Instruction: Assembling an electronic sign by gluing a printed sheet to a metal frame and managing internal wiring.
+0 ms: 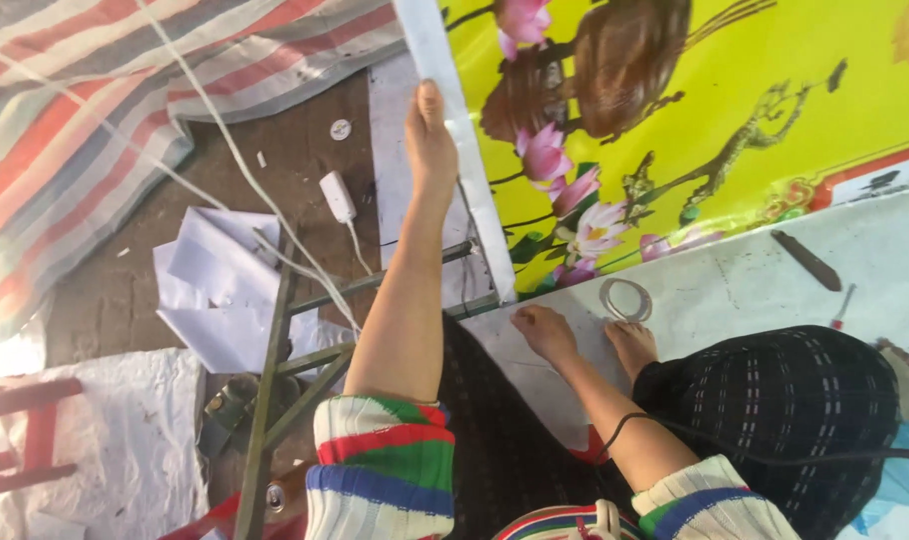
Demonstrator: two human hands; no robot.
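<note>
My left hand (430,140) reaches far forward and grips the white border of a large yellow banner (735,90) printed with pink lotus flowers. My right hand (547,332) rests with curled fingers on a white sheet (735,290), near the sheet's edge, just below the banner. A ring of clear tape (625,298) lies beside that hand. A bare foot (632,347) sits next to the ring. Both of my sleeves are striped in several colours.
A dark blade (807,260) and a red-handled tool (843,305) lie on the white sheet at right. Below left are a metal frame (275,400), loose white papers (220,290), a white adaptor (338,195), a striped tarpaulin (75,100) and a red stool (25,430).
</note>
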